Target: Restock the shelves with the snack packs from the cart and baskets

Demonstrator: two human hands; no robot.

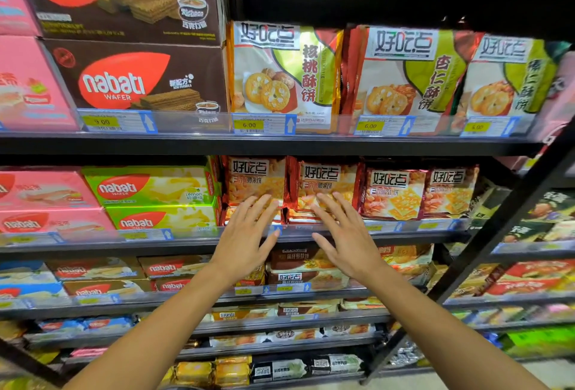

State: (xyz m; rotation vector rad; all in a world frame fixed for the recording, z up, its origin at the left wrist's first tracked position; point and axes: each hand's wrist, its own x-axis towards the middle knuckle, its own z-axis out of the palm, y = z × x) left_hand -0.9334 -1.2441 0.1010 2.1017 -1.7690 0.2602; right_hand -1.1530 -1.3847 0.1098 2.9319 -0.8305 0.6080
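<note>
Both arms reach up to the second shelf's rail, where the left hand and right hand, fingers spread and gripping nothing, lie just before two red-and-gold snack packs standing behind that rail.

We see bright, even store lighting. Glare streaks the clear shelf-edge strip. The void above the top shelf is black. Wide-angle distortion bends the shelves; edges and lower rows are blurred.

Two hands; three yellow price tags legible.
</note>
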